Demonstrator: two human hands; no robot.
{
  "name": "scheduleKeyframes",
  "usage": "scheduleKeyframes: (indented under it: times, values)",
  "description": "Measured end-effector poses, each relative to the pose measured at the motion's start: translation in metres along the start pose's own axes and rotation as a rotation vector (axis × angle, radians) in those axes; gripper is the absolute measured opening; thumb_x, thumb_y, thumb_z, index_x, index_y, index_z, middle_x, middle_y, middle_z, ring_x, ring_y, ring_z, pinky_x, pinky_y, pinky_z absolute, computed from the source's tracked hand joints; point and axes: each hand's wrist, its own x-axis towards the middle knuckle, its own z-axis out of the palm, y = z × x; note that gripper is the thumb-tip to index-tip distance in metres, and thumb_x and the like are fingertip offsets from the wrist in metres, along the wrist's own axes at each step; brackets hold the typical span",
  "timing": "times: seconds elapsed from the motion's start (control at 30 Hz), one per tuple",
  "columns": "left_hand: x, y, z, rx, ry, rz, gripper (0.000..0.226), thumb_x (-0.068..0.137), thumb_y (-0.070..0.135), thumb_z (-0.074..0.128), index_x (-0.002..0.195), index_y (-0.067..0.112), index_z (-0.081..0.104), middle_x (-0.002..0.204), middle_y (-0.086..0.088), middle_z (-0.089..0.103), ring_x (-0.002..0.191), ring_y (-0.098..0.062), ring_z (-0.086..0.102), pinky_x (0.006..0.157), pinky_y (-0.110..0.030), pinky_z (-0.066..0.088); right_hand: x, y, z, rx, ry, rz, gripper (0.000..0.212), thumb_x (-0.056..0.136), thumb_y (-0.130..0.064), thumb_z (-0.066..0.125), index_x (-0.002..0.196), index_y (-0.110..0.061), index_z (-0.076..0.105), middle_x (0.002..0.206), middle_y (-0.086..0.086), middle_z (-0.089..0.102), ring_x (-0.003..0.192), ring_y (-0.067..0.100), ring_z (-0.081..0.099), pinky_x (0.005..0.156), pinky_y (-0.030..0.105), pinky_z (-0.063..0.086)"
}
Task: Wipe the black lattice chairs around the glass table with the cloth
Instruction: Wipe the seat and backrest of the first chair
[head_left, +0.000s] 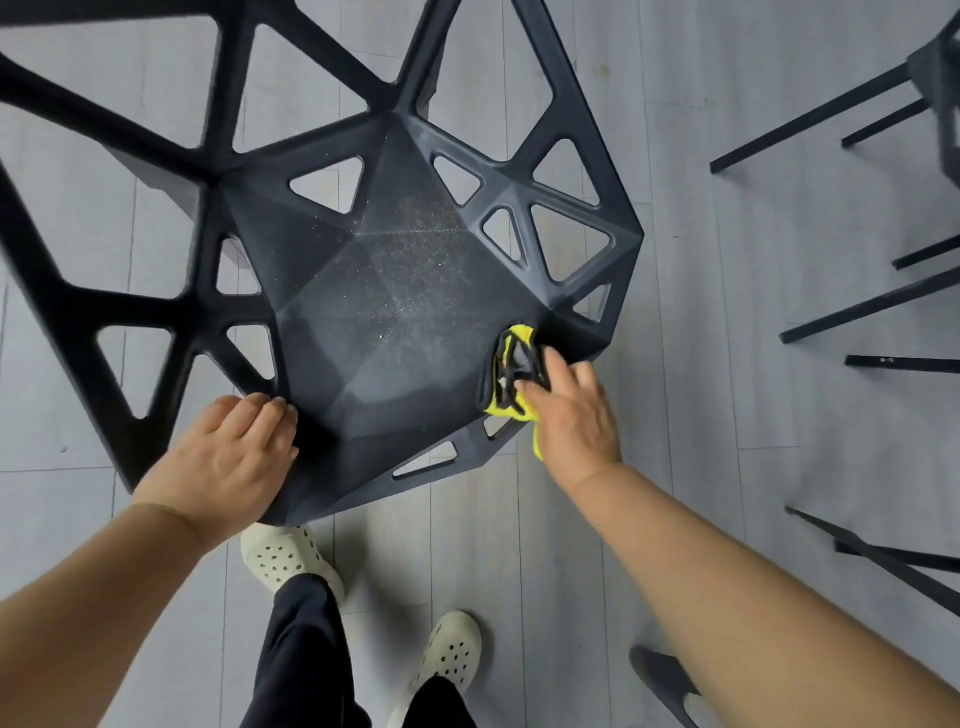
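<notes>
A black lattice chair fills the middle of the view, seen from above, its faceted seat speckled with dust. My left hand grips the seat's near left edge, fingers curled over the rim. My right hand presses a yellow cloth with black edging onto the seat's near right corner. Part of the cloth hangs below the seat edge under my palm.
Black legs of other chairs slant across the right side over the grey plank floor. My feet in pale perforated clogs stand just below the chair. A dark shoe tip shows at the bottom right.
</notes>
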Motion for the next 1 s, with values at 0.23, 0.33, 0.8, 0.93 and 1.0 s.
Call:
scheduleKeyframes:
  times: [0.23,0.33,0.8,0.93,1.0]
  values:
    - [-0.001,-0.002,0.0,-0.009,0.024,-0.002,0.038,0.093,0.015,0.038,0.106,-0.012,0.062,0.099,-0.027,0.062,0.09,-0.042,0.06,0.076,-0.05,0.046,0.026,0.033,-0.007,-0.121,0.083,0.328,0.05,0.086,0.003,0.054,0.128,-0.024,0.057,0.138,0.008,0.039,0.108,0.032,0.038,0.08,0.034,0.038]
    - [-0.002,-0.002,-0.001,0.001,0.015,-0.005,0.039,0.094,0.017,0.037,0.107,-0.011,0.061,0.099,-0.026,0.062,0.089,-0.041,0.059,0.076,-0.049,0.046,0.016,0.0,0.01,0.017,0.162,0.514,0.055,0.084,0.012,0.046,0.125,-0.021,0.061,0.138,0.009,0.04,0.11,0.033,0.039,0.07,0.03,0.033]
    - [-0.01,-0.005,0.003,-0.129,-0.034,-0.091,0.052,0.076,-0.004,0.069,0.124,-0.009,0.049,0.105,-0.026,0.062,0.096,-0.042,0.059,0.086,-0.049,0.05,-0.085,-0.151,0.078,0.339,0.067,0.211,0.038,0.048,0.012,0.076,0.072,-0.016,0.067,0.109,0.008,0.05,0.094,0.027,0.049,0.06,0.032,0.053]
    - [-0.012,-0.003,0.001,-0.158,-0.016,-0.12,0.065,0.073,-0.007,0.066,0.13,-0.005,0.034,0.109,-0.026,0.059,0.101,-0.044,0.056,0.091,-0.051,0.045,-0.093,-0.157,0.087,0.323,0.073,0.131,0.03,0.054,0.006,0.08,0.074,-0.014,0.068,0.105,0.012,0.055,0.093,0.031,0.054,0.063,0.035,0.055]
    - [-0.013,-0.003,0.0,-0.112,0.011,-0.095,0.05,0.082,-0.006,0.054,0.129,-0.005,0.037,0.107,-0.025,0.059,0.1,-0.043,0.055,0.089,-0.051,0.042,-0.101,-0.165,0.092,0.314,0.067,0.043,0.02,0.062,-0.001,0.079,0.072,-0.015,0.069,0.104,0.013,0.057,0.095,0.03,0.052,0.065,0.034,0.055]
